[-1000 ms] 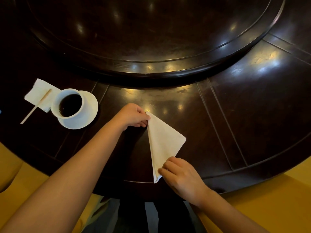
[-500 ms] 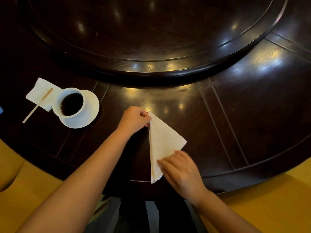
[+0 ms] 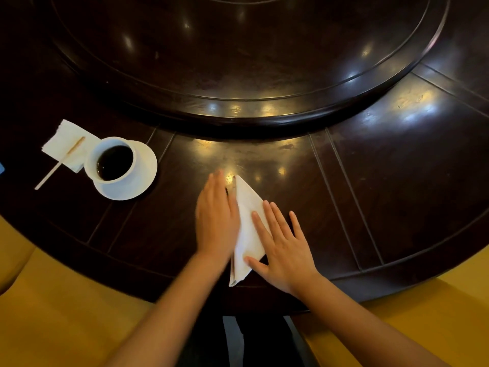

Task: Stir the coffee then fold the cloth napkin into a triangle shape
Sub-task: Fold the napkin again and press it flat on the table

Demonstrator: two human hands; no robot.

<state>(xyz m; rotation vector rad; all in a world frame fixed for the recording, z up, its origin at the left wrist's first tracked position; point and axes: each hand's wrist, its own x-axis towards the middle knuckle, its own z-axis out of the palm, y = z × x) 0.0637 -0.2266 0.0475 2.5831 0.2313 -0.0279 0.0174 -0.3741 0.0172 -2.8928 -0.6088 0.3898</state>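
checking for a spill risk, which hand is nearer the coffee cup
Left. The left hand lies flat just right of the coffee cup; the right hand sits farther right, across the napkin.

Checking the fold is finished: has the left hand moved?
Yes. The left hand slid back from the napkin's far tip toward the table edge, now flat.

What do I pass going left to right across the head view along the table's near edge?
Stir stick → paper napkin → coffee cup on its saucer → left hand → cloth napkin → right hand.
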